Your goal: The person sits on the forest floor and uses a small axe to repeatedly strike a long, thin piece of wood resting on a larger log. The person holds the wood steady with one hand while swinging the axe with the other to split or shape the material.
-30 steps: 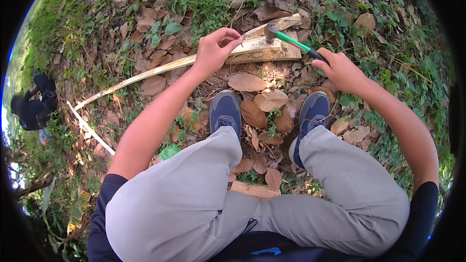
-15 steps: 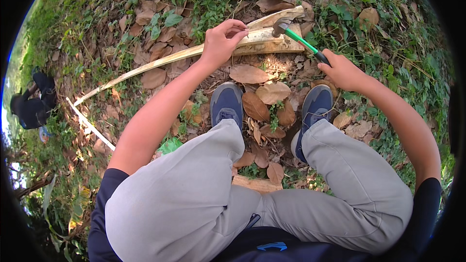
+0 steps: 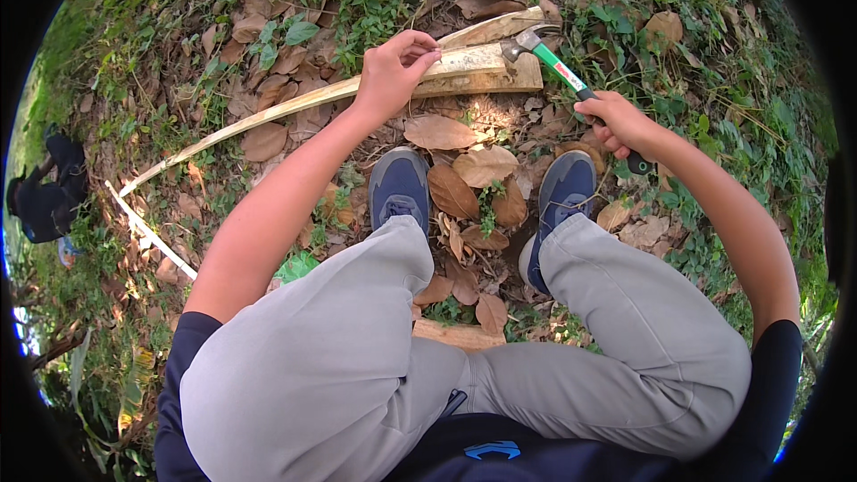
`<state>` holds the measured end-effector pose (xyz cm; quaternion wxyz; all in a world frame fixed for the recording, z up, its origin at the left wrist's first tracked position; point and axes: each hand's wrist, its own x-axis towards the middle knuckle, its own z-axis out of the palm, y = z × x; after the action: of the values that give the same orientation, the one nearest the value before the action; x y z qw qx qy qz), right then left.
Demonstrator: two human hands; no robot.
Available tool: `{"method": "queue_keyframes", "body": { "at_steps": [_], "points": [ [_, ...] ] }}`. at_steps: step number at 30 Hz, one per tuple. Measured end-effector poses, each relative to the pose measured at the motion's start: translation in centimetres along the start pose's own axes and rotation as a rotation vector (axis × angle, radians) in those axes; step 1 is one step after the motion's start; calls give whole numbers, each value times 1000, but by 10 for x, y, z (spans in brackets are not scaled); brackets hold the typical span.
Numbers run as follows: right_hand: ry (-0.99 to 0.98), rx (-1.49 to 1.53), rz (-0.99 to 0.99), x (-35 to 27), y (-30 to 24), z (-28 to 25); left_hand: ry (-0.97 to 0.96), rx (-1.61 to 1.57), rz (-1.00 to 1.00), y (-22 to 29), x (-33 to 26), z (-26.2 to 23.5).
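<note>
With my right hand (image 3: 620, 123) I grip a claw hammer (image 3: 562, 71) by its green and black handle. The hammer's metal head is over the right end of a pale wooden strip (image 3: 464, 59), slightly tilted. Fingertips pinched together, my left hand (image 3: 393, 76) is at the strip, left of the hammer head. What sits between those fingers is too small to make out. Under the strip lies a thicker wooden block (image 3: 500, 82), and another split piece of wood (image 3: 500, 27) angles away behind it.
The long strip curves away to the far left, where a thin white stick (image 3: 152, 230) lies near its end. Dry brown leaves (image 3: 440, 132) and green plants cover the ground. A dark bag-like object (image 3: 52, 187) is at the left edge. A wooden piece (image 3: 455, 334) lies between my legs.
The hammer has turned, with its handle lower and its head still by the strip's right end. My left hand keeps its pinch. The whole view has shifted slightly.
</note>
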<state>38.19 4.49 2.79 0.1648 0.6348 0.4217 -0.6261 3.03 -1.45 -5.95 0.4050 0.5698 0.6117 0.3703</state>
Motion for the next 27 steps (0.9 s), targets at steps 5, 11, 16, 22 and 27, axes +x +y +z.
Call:
{"method": "queue_keyframes", "body": {
  "at_steps": [5, 11, 16, 22, 27],
  "points": [
    [-18, 19, 34, -1, 12, -3, -29, 37, 18, 0, 3, 0],
    [23, -166, -22, -2, 5, -6, -46, 61, 12, -1, 0, 0],
    [63, -419, -127, 6, -3, -22, -65, 78, 5, 0, 0, -1],
    [131, -591, -266, 5, 0, -18, -86, 306, 3, -1, 9, -16],
    [183, -593, -304, -1, 6, -6, -170, 235, -19, -8, 3, -28]
  ]
}}
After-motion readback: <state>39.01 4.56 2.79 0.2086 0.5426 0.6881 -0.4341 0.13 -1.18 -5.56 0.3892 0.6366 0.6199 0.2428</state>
